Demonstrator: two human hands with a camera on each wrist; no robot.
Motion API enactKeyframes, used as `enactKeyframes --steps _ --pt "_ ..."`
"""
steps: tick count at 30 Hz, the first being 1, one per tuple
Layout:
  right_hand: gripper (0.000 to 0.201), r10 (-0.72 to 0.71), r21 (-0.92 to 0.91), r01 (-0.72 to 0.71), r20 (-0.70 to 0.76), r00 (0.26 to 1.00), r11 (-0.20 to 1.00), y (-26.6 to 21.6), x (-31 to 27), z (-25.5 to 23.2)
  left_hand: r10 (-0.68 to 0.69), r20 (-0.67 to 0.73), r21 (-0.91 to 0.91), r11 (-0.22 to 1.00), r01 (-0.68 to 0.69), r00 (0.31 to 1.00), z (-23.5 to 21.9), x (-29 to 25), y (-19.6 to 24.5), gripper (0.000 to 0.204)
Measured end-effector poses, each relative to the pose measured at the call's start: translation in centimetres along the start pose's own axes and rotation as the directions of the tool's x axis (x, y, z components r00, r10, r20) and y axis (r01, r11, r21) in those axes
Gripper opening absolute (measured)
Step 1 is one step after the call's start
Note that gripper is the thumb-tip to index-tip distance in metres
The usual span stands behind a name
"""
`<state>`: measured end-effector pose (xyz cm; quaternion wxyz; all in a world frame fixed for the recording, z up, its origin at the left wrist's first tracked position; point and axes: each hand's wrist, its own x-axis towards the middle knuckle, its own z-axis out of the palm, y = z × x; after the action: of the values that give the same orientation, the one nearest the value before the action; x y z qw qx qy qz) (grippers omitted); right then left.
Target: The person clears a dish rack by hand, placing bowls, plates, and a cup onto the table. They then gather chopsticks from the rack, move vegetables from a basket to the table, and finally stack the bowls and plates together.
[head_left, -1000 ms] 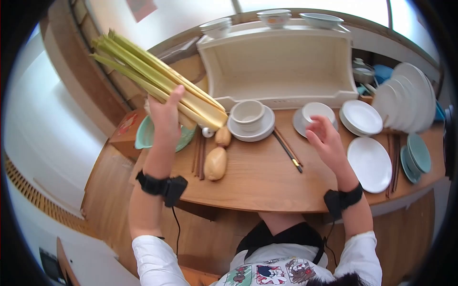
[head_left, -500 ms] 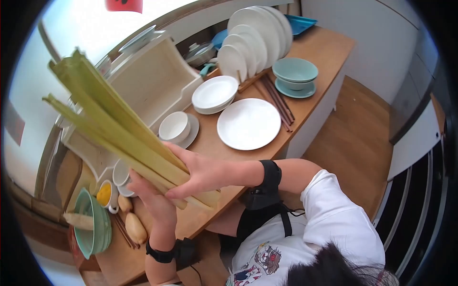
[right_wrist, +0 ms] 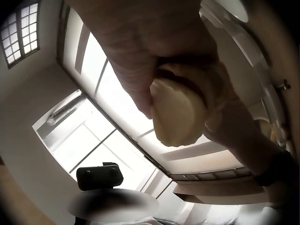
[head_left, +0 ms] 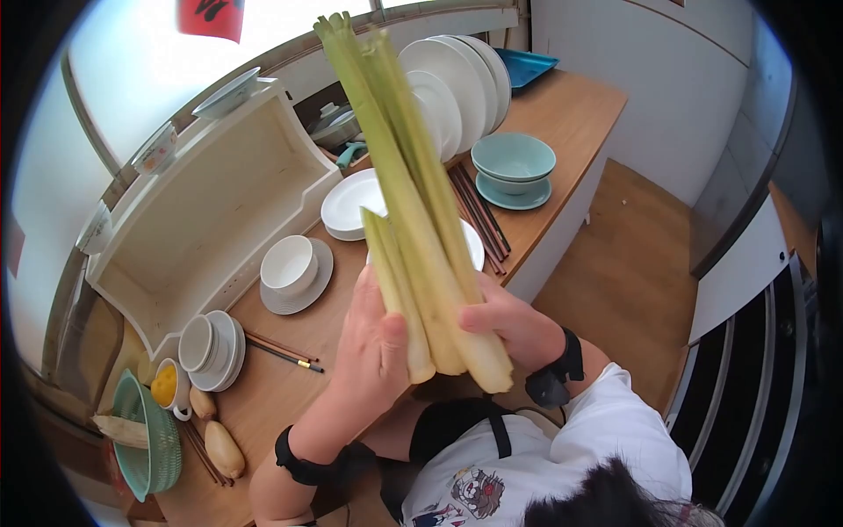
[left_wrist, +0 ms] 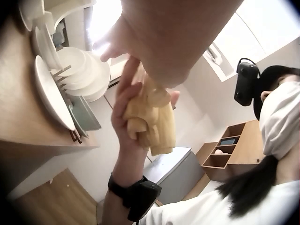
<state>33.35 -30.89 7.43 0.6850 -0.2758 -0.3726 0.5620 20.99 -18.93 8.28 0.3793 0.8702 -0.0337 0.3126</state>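
Observation:
A bunch of long celery stalks (head_left: 413, 202), green at the top and pale at the base, stands tilted over the table between both hands. My left hand (head_left: 373, 342) grips the lower left side, with its thumb along the stalks. From the right, my right hand (head_left: 518, 329) holds the lower part, its thumb across the front. Below the hands the cut ends stick out, seen as pale stalk bases (left_wrist: 161, 129) in the left wrist view and as a broad cut end (right_wrist: 178, 115) in the right wrist view. The stalks partly hide a white plate behind them.
A green basket (head_left: 162, 435), potato-like tubers (head_left: 224, 450) and stacked bowls and plates (head_left: 230, 351) stand at left on the table. Chopsticks (head_left: 285, 350) lie mid-table. Large plates (head_left: 457, 79) stand upright at the back; turquoise bowls (head_left: 514, 158) sit near the right edge.
The celery, first in the left hand alone at the left, has come over the table to the right. The right hand has taken hold of it too. The head view has turned right.

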Motion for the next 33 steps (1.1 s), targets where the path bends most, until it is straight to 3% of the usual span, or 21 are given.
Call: enactKeyframes --steps 3,5,10,14,18,20,22,23,24,25,26,28,29,31,33 --pt "0.076 0.006 -0.047 -0.007 -0.028 1.0 0.999 -0.5 -0.4 -0.3 -0.061 0.052 0.16 0.986 0.052 0.997 0.5 0.3 -0.7 0.053" --pt "0.076 0.008 -0.114 -0.022 -0.125 0.992 0.993 -0.1 -0.3 -0.8 -0.082 0.013 0.368 0.927 0.072 0.997 1.3 0.3 -0.4 0.049" --pt "0.072 -0.013 0.007 0.014 -0.033 0.999 1.0 -0.4 -1.0 -2.0 -0.027 -0.004 0.493 0.87 0.025 1.0 2.8 0.6 -0.8 0.047" --pt "0.064 -0.073 -0.137 0.063 -0.072 0.995 0.989 0.3 -1.2 -2.4 0.001 0.029 0.676 0.737 -0.02 1.0 3.7 1.1 -0.7 0.048" --pt "0.052 -0.128 -0.207 0.084 -0.209 0.969 0.975 -0.9 -1.9 -3.0 -0.09 0.055 0.574 0.818 0.042 0.994 3.7 1.8 0.0 0.045" --pt "0.042 -0.287 -0.155 0.255 -0.248 0.925 0.954 -2.5 -1.9 -4.2 -0.199 0.061 0.309 0.935 0.172 0.978 3.3 1.5 0.4 0.039" --pt "0.047 -0.488 -0.478 0.329 -0.256 0.835 0.814 -6.4 -1.9 -7.3 -0.197 0.022 0.34 0.923 0.178 0.98 1.5 0.8 -0.1 0.037" --pt "0.046 -0.597 -0.568 0.371 -0.281 0.751 0.734 -8.6 -1.5 -10.1 -0.195 -0.016 0.368 0.911 0.187 0.981 0.3 0.5 -0.4 0.035" --pt "0.047 -0.641 -0.728 0.199 -0.397 0.657 0.656 -11.8 -1.2 -14.2 -0.279 -0.068 0.357 0.89 0.284 0.958 -0.8 0.2 -0.2 0.034" --pt "0.051 -0.799 -0.863 0.133 -0.381 0.465 0.488 -14.5 -0.5 -17.6 -0.36 -0.119 0.339 0.861 0.378 0.925 -1.9 -0.2 -0.2 0.034" --pt "0.059 -0.914 -0.957 0.048 -0.258 0.314 0.287 -17.1 0.1 -21.3 -0.363 -0.123 0.335 0.861 0.383 0.924 -2.9 -0.8 -0.8 0.034" --pt "0.065 -0.957 -0.882 -0.458 -0.221 0.186 0.115 -20.2 0.0 -27.1 -0.353 -0.221 0.411 0.811 0.415 0.909 -4.5 -2.3 -2.3 0.032" --pt "0.065 -0.957 -0.889 -0.446 -0.213 0.199 0.105 -20.3 -0.1 -29.0 -0.353 -0.239 0.41 0.808 0.424 0.905 -4.8 -2.8 -2.6 0.032" --pt "0.069 -0.842 -0.62 -0.776 -0.476 0.253 0.117 -20.3 0.9 -33.1 -0.388 -0.215 0.456 0.771 0.444 0.896 -5.3 -4.2 -3.2 0.031" --pt "0.062 -0.728 -0.669 -0.743 -0.508 0.459 -0.001 -19.3 1.7 -39.2 -0.35 -0.247 0.503 0.75 0.428 0.904 -5.2 -5.4 -4.7 0.029"
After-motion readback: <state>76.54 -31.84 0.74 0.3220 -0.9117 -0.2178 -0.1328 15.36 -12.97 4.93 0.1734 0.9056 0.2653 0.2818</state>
